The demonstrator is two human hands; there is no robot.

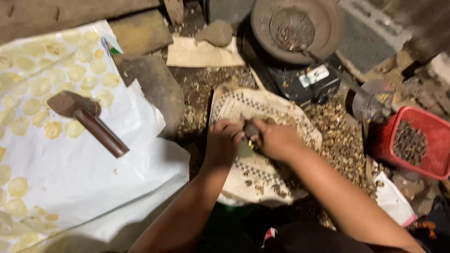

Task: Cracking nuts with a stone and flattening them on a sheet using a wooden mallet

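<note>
My left hand (223,140) and my right hand (276,139) meet over a patterned cloth (262,173) spread on the floor. Together they pinch a small dark nut (251,130) between the fingertips. Bits of shell lie on the cloth near my wrists. A wooden-handled mallet (86,119) rests on the white sheet (84,173) to the left, apart from both hands.
Flat yellowish discs (40,86) lie in rows on the white sheet. A round pan (293,28) sits on a black stove at the top. A red basket (415,143) of dark nuts stands at the right. Shell litter (337,136) covers the floor around the cloth.
</note>
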